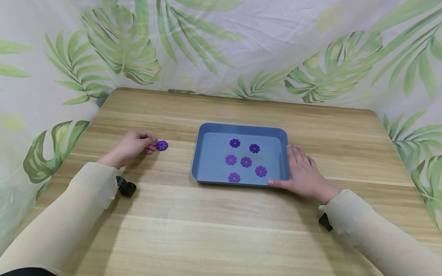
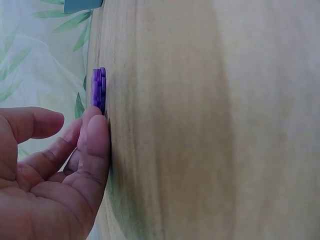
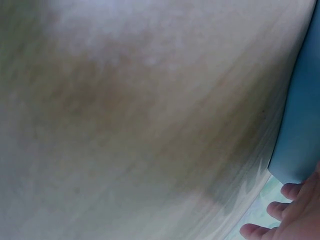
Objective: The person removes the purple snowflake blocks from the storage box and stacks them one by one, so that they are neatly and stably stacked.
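My left hand [image 1: 135, 147] pinches a purple notched disc [image 1: 162, 145] low over the table, left of the tray. Edge-on in the left wrist view, the purple piece [image 2: 99, 89] looks like two discs stacked together, at the tips of thumb and finger. On the right, my right hand [image 1: 305, 174] rests against the corner of a blue-grey tray [image 1: 212, 149], fingers extended along its right side and thumb at the front rim. Inside the tray lie several flat purple discs [image 1: 246, 161], spread apart, some darker than others. The right wrist view catches the tray's outer wall [image 3: 302, 110] and some fingertips.
A wooden table [image 1: 193, 230] carries everything. Behind it hangs a pale cloth [image 1: 269, 46] printed with green leaves. A small black device [image 1: 126, 187] sits at the left wrist, another [image 1: 325, 222] at the right.
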`<action>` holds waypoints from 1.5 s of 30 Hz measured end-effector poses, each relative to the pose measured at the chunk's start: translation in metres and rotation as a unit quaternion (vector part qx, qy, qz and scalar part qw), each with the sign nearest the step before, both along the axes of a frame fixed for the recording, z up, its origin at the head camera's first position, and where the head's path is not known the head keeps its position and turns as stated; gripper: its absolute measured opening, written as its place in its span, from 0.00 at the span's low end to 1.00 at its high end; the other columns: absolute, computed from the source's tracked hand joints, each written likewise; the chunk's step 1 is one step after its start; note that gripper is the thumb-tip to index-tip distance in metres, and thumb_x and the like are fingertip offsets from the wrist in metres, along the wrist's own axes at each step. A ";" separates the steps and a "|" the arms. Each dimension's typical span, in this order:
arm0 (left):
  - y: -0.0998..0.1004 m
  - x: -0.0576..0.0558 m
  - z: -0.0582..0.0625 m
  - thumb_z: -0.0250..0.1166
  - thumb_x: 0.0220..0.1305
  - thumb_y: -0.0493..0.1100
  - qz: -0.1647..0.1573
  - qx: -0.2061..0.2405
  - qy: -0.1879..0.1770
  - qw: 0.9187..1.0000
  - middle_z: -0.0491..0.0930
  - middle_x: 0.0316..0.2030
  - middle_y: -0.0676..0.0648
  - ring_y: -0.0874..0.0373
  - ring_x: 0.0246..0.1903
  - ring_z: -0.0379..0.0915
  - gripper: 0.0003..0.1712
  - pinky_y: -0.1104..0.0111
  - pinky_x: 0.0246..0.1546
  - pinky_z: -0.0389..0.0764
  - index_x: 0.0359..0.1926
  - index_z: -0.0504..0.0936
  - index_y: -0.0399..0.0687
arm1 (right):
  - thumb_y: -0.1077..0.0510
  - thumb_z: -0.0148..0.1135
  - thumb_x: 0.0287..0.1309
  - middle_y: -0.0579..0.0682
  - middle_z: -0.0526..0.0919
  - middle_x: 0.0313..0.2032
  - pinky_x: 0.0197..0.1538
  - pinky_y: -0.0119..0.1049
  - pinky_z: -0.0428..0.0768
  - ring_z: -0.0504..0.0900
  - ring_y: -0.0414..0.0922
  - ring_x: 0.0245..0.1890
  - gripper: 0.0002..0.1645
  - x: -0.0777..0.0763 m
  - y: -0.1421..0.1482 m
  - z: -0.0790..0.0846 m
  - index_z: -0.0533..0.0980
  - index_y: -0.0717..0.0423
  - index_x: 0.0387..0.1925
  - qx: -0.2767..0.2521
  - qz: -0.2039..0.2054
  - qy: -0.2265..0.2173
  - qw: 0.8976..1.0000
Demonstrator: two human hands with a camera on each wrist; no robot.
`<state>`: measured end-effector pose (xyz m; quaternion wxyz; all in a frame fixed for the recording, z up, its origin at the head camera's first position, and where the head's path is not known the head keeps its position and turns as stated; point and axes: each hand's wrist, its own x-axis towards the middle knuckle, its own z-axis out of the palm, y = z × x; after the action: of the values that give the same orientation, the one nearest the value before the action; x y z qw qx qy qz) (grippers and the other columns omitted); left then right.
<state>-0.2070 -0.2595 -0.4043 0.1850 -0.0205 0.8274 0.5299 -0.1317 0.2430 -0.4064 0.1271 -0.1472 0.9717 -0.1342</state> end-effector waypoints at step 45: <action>0.147 -0.020 0.059 0.52 0.78 0.37 -0.096 0.009 0.069 0.993 0.76 0.57 0.27 0.35 0.55 0.76 0.22 0.51 0.59 0.78 0.63 0.73 0.24 | 0.17 0.58 0.55 0.73 0.38 0.78 0.75 0.67 0.37 0.34 0.67 0.78 0.80 0.003 -0.003 0.007 0.38 0.76 0.77 0.021 0.014 0.017 1.000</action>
<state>-0.2269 -0.1127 -0.3457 0.1781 0.0973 0.8314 0.5172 -0.1287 0.2402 -0.3995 0.1154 -0.1607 0.9741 -0.1094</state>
